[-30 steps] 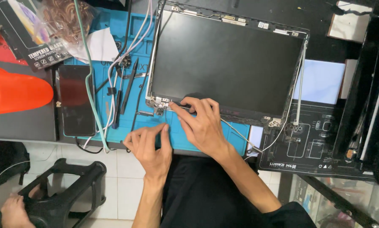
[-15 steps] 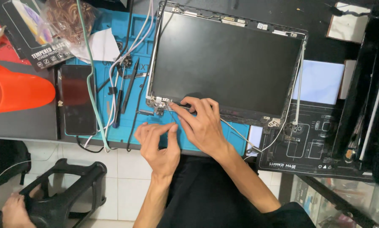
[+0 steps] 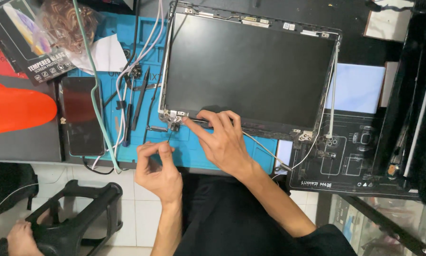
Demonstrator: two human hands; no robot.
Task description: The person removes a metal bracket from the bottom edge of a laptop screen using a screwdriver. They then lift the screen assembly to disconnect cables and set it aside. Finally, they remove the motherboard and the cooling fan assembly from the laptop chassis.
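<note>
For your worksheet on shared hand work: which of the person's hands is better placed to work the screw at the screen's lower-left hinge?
Probably the left hand: it pinches a thin screwdriver aimed at the hinge, while the right hand presses the laptop screen panel there.

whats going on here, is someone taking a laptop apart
A person is working on a bare laptop screen panel lying flat on a blue work mat. The right hand presses its fingers on the panel's lower left corner, beside the metal hinge. The left hand pinches a thin tool whose tip points up at that hinge. Black pry tools and a dark phone lie to the left.
</note>
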